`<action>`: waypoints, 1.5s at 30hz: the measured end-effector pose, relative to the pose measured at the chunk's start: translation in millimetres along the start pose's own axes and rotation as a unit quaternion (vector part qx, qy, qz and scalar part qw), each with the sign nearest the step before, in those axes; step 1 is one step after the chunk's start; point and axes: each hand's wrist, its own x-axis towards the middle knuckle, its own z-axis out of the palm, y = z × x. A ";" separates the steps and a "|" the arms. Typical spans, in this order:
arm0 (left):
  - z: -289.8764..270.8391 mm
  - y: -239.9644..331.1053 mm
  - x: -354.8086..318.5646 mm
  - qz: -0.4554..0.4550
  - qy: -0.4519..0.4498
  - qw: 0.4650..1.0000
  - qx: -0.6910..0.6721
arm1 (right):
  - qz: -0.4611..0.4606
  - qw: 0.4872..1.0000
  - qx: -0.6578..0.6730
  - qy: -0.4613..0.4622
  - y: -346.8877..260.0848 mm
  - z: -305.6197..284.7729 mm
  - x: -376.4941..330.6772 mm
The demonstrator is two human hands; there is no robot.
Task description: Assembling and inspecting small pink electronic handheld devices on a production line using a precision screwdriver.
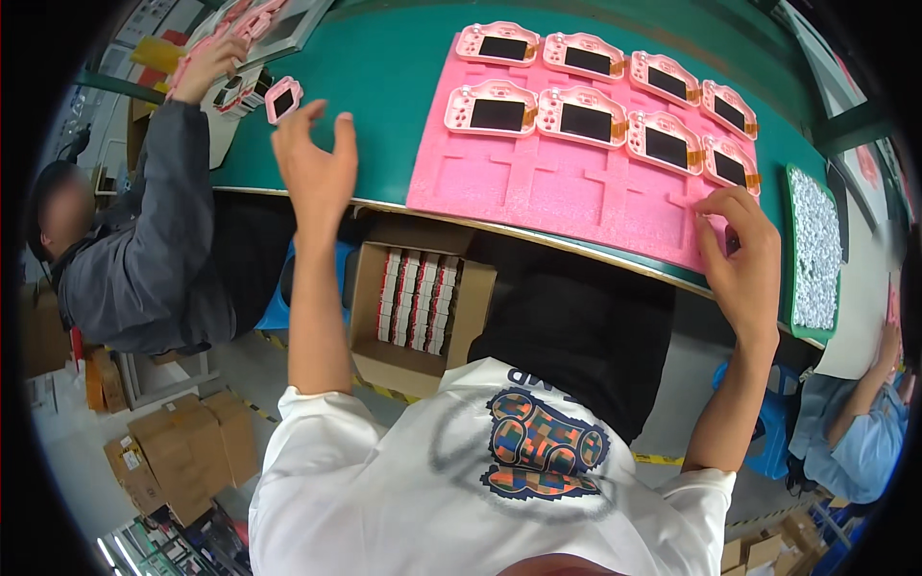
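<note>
My left hand (317, 163) is raised over the left part of the table, thumb and fingers apart and holding nothing. Just beyond its fingertips lies a small pink-framed piece with a dark screen (283, 99). At the lower right corner of a pink foam tray (480, 182), my right hand (744, 245) is curled with its fingers bent inward. A small dark thing shows inside that curl, too covered to name. Two rows of pink handheld game console shells (581, 115) with dark screens and orange ribbon cables sit in the tray's far part; its near row of recesses holds none.
A green-rimmed tray of small silvery pieces (814, 250) stands right of the foam. Below the table edge is a cardboard box (384, 370) of stacked small parts. A co-worker in dark grey (144, 259) reaches in at left; another in blue (855, 432) is at right.
</note>
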 end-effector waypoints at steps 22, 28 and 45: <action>-49.4 157.4 6.1 0.415 -0.053 0.908 -0.028 | -0.217 0.942 0.201 0.156 -62.4 9.3 0.9; -55.0 192.4 -16.1 0.476 -0.039 0.875 -0.074 | -0.186 0.956 0.159 0.162 -62.5 4.6 -18.4; -48.9 223.1 -103.7 -0.015 -0.238 0.708 -0.665 | -0.255 0.959 0.004 0.124 -63.8 -19.0 -59.4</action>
